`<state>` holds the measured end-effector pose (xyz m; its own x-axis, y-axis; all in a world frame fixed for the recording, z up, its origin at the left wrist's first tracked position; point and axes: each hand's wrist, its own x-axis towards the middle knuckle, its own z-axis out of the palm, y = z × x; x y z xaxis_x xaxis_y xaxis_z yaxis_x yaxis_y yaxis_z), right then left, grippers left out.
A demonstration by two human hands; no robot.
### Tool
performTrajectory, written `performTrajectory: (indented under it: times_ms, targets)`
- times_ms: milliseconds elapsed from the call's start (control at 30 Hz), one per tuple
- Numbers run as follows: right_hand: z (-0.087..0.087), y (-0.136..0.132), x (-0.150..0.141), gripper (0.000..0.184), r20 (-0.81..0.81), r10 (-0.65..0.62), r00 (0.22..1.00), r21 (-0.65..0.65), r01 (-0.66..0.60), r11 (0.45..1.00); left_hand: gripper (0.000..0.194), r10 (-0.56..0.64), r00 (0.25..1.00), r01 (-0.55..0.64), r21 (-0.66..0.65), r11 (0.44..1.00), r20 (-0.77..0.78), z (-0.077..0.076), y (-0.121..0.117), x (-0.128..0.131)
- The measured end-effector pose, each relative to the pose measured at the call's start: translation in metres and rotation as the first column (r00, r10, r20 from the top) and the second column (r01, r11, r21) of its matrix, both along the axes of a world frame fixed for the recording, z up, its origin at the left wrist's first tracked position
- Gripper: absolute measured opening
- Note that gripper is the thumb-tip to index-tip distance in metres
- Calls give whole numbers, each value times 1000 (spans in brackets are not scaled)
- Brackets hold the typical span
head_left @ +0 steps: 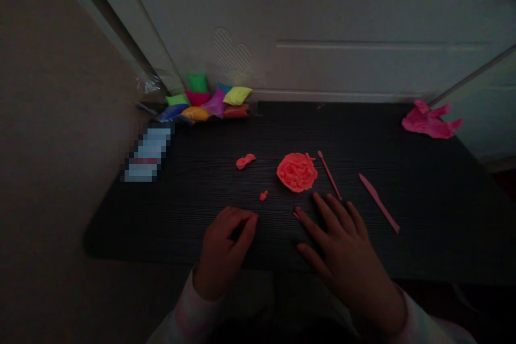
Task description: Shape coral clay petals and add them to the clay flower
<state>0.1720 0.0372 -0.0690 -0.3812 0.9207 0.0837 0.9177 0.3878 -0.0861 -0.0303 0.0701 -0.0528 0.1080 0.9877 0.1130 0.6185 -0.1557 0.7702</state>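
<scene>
My right hand (342,247) lies spread on the dark table, its index fingertip on a thin, small strip of orange clay (296,215). To the left, my left hand (226,247) rests by the table's near side with thumb and index finger pinched together; whether anything is between them is too small to see. Ahead of both hands sits a ruffled orange clay flower (297,173). A small orange clay bit (263,195) and a larger orange clay lump (245,161) lie left of the flower. Right of it is a slim pink modelling stick (329,174).
A pink plastic knife (379,203) lies at the right on the dark table (201,172). Colourful clay packets (209,102) are piled at the back left, near a blurred-out phone-like object (149,153). Crumpled pink material (431,121) sits at the back right, before a white panel (342,70).
</scene>
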Motion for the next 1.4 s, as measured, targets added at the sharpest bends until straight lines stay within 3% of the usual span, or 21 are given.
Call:
performTrajectory:
  times_ms: [133,267,433,567,700,833,967,1100,1233,1400]
  targets:
    - [-1,1,1,57,14,116,993,0,-116,993,17,6,1000,-6,-33,999,-4,0,-1,-2]
    - [-2,3,2,53,43,22,999,62,-25,998,17,5,1000,-5,-58,998,4,-1,-1,-4]
    - [-2,5,-1,57,50,119,992,66,-122,990,18,1,1000,0,-48,999,10,-1,0,-3]
    - [0,6,-1,50,37,-3,999,50,1,999,18,4,1000,-4,-61,998,10,2,2,-2]
    - [3,5,-2,54,28,102,994,19,-102,995,18,-13,1000,13,-79,997,5,3,1,-2]
    - [3,5,-1,49,46,-7,999,52,4,999,17,-9,1000,11,-70,997,22,2,-1,-3]
    - [0,6,-1,53,56,84,995,53,-87,995,17,-15,999,16,-64,998,29,2,-1,-2]
    - [-1,7,1,50,83,-6,997,81,-1,997,17,-17,999,19,-63,998,30,2,-2,-3]
    - [1,8,1,54,78,133,988,38,-136,990,16,-27,999,28,-66,997,27,2,-1,-3]
    - [3,9,3,51,72,27,997,49,-31,998,16,-22,1000,23,-59,998,18,1,0,-3]
